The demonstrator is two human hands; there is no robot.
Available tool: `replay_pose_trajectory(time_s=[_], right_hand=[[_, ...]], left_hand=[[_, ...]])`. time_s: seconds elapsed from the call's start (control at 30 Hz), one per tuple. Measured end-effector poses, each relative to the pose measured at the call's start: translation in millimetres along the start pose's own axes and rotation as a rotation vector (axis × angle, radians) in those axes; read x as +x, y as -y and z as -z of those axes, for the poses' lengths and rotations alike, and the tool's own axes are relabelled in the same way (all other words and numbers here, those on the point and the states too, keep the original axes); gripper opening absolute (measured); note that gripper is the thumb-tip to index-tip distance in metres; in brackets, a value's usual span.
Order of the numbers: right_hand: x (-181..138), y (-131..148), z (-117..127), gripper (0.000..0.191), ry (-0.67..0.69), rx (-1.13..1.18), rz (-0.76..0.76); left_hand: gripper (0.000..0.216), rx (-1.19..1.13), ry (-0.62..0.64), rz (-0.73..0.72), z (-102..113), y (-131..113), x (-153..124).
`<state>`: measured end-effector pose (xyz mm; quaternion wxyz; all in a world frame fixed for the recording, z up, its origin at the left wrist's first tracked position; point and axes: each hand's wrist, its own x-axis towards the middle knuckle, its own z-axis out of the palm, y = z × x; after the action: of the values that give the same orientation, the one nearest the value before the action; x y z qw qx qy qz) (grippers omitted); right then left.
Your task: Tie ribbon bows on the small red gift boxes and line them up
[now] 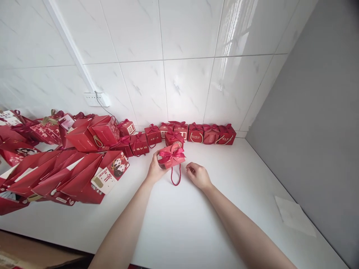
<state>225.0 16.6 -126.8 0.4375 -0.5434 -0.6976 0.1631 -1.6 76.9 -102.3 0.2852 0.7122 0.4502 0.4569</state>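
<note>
My left hand (156,169) grips a small red gift box (171,161) by its left side, above the white table. A dark pink ribbon bow (172,152) is tied across the top of this box. From its near side hangs a dark red cord handle (176,183) in a loop. Just right of the box, my right hand (198,175) rests low over the table with its fingers curled; whatever may be between the fingertips is too small to make out. Right behind the held box stands another small red box (173,139) with a bow.
A row of small red boxes (211,134) lines the tiled wall. Larger red gift bags (81,179) crowd the table's left side. A power strip (97,99) is on the wall. A white sheet (294,216) lies at right, near a grey panel (314,123). A cardboard box (36,250) sits lower left.
</note>
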Motion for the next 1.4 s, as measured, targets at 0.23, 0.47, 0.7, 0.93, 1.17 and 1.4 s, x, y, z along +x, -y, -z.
replay_pose_trajectory(time_s=[0.23,0.47,0.7,0.93,1.17,1.4], right_hand=[[-1,5,2,0.037,-0.020,0.094,-0.059],[-6,7,5,0.024,-0.054,0.052,-0.048],[-9,7,4,0.017,-0.066,0.057,-0.022],[-13,12,8,0.011,-0.030,0.115,-0.015],[-14,6,10,0.021,-0.148,0.210,-0.121],[-5,8,24,0.052,0.211,0.748,-0.084]], left_hand=[[0.083,-0.066,0.001,-0.006,1,3,2],[0.085,-0.098,0.053,-0.040,-3,-7,-3],[0.086,-0.093,0.019,0.044,0,0,0],[0.084,-0.045,0.003,0.057,-1,-5,-2],[0.089,-0.139,0.062,0.111,4,-5,-6],[0.083,-0.301,0.414,0.217,14,-10,-9]])
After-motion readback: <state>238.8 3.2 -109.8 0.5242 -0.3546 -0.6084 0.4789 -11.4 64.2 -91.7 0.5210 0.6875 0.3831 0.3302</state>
